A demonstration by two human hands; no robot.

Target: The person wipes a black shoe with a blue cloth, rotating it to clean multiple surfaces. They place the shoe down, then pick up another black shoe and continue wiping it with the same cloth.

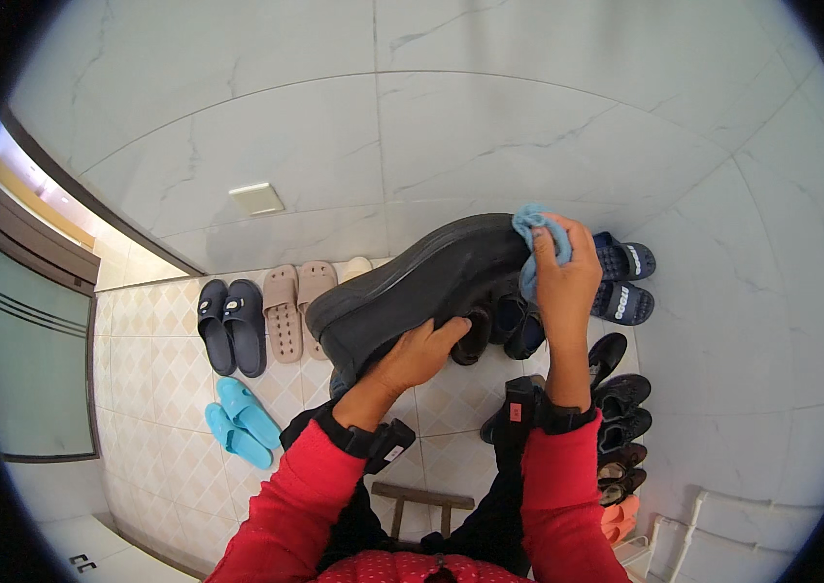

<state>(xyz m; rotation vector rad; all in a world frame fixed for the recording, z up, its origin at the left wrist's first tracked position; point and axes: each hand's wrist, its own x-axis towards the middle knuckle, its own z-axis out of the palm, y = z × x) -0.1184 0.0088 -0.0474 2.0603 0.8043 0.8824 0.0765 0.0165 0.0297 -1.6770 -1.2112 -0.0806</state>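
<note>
A black thick-soled shoe (421,277) is held up on its side in front of me, slanting from lower left to upper right. My left hand (417,358) grips it from below near the middle, fingers hidden behind it. At the shoe's right end, my right hand (572,272) pinches a bunched light blue cloth (526,222) that touches the black surface. Both wrists wear dark bands with small black boxes.
Along the wall stand navy slippers (245,330), beige slippers (283,316) and dark shoes (521,328). Turquoise slippers (240,435) lie at left. Blue slides (625,301) and several dark shoes (623,396) line the right wall. A wooden stool (421,494) is below me.
</note>
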